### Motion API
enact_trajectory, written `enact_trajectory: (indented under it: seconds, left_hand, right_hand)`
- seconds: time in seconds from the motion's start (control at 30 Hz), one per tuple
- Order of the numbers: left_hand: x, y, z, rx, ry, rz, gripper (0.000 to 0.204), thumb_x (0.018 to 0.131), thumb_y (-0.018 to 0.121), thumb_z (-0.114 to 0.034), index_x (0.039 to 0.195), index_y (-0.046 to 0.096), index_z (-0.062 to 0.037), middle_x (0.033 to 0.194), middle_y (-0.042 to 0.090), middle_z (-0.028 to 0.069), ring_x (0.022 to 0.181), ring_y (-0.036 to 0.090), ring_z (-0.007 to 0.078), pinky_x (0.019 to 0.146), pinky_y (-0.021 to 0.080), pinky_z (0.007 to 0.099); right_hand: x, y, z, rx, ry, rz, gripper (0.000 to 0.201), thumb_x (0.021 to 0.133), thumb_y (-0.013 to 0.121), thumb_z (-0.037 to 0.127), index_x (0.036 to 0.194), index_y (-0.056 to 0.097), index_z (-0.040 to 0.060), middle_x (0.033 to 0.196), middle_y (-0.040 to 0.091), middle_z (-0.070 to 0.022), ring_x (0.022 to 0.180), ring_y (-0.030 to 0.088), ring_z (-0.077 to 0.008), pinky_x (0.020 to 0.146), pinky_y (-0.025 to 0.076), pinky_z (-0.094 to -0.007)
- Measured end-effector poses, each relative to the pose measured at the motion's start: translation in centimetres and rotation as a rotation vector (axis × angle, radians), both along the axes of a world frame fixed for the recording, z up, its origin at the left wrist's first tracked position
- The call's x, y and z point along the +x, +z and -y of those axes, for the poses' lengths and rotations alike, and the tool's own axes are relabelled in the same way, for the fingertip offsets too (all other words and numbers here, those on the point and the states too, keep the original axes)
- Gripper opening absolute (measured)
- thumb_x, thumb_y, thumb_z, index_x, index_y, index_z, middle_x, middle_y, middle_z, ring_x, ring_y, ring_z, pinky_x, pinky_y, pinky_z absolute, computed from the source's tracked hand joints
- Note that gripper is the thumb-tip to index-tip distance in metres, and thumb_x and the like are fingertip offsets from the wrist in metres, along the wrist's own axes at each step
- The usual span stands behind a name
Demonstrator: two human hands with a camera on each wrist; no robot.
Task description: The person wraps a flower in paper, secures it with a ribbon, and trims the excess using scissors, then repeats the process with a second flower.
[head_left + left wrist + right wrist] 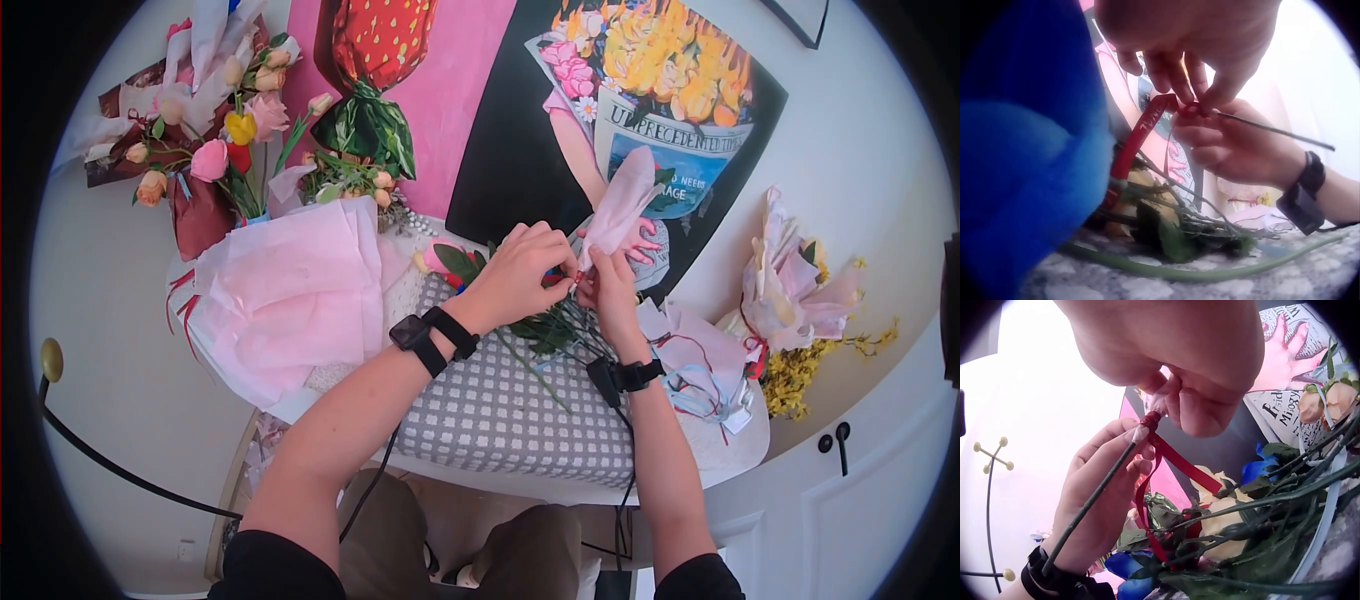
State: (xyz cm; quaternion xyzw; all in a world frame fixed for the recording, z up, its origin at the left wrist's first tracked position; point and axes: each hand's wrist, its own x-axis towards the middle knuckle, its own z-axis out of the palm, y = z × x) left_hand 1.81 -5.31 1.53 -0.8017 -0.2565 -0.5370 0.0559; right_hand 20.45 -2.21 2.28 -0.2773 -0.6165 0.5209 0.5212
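Observation:
A single stem wrapped in pale pink paper (625, 195) stands tilted over the table, and a red ribbon (1150, 420) is wound around the paper's neck. My left hand (522, 268) pinches the ribbon at that neck between thumb and fingers. Close against it, my right hand (608, 285) grips the gathered base of the paper. Below the neck, the bare dark stem (1091, 503) sticks out towards me. Loose ribbon tails (1138, 140) hang down from the knot area. What the wrapping holds inside is mostly hidden.
Flowers with green stems (545, 330) lie on the checked cloth (500, 410) under my hands. Pink paper sheets (290, 290) are stacked at the left. Bouquets (210, 160) stand at the back left, another wrapped bouquet (790, 290) at the right. Ribbons (700, 390) lie near it.

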Motion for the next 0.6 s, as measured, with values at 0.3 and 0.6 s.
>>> enact_trajectory:
  seconds: [0.3, 0.6]
  left_hand:
    - [0.29, 0.24, 0.27, 0.104, 0.08, -0.063, 0.017, 0.073, 0.074, -0.007, 0.081, 0.06, -0.0073, 0.082, 0.054, 0.0026, 0.082, 0.051, 0.0216, 0.077, 0.038, 0.035]
    - [0.54, 0.7, 0.68, 0.122, 0.063, -0.068, 0.019, 0.069, 0.072, -0.003, 0.079, 0.055, -0.0071, 0.078, 0.051, 0.0037, 0.078, 0.05, 0.0228, 0.073, 0.038, 0.0351]
  right_hand:
    - [-0.4, 0.02, 0.37, 0.103, -0.027, 0.12, 0.032, 0.109, 0.048, 0.023, 0.135, 0.057, 0.0076, 0.078, 0.05, 0.0041, 0.054, 0.038, -0.0014, 0.045, 0.027, -0.021]
    - [-0.7, -0.07, 0.5, 0.245, -0.072, 0.183, 0.033, 0.109, 0.05, 0.018, 0.135, 0.058, 0.001, 0.087, 0.058, 0.0035, 0.074, 0.05, -0.0046, 0.065, 0.043, -0.0238]
